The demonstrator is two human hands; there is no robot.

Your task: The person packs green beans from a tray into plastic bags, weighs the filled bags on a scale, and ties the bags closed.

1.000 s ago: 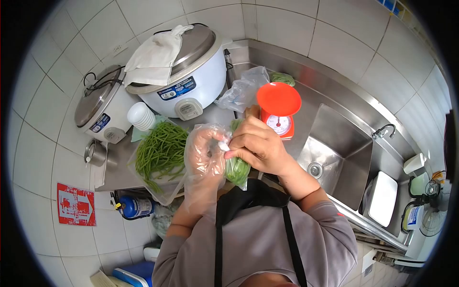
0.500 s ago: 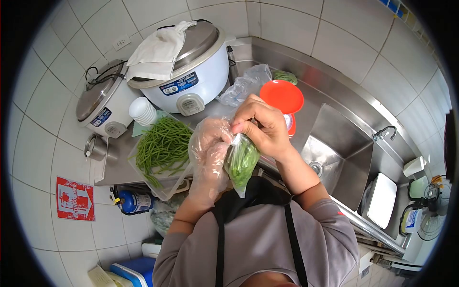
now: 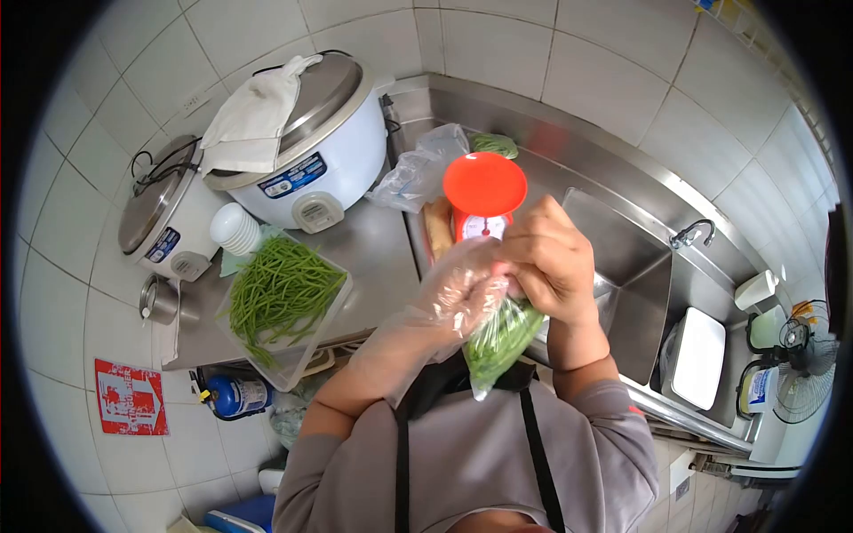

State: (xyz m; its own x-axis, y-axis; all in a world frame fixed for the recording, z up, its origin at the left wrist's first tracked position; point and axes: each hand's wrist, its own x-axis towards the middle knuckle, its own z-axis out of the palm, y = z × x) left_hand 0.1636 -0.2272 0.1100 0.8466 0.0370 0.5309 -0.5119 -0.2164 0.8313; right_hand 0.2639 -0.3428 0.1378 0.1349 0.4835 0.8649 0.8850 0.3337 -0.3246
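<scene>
A clear plastic bag of cut green beans hangs in front of my chest, its filled corner pointing down. My left hand, in a loose clear plastic glove, is closed around the bag's gathered neck. On the other side, my bare right hand pinches the top of the same bag, its fingers curled. The twisted top is mostly hidden between both hands. Just beyond them stands a kitchen scale with a red pan.
To the left, a clear plastic tray holds a heap of green beans. Behind it stand a large rice cooker and stacked white cups. A crumpled plastic bag lies near the scale. The sink is on the right.
Both hands have moved right and slightly down with the bag of beans. The view has shifted, and the scale's dial now shows more. Both hands still grip the bag's neck.
</scene>
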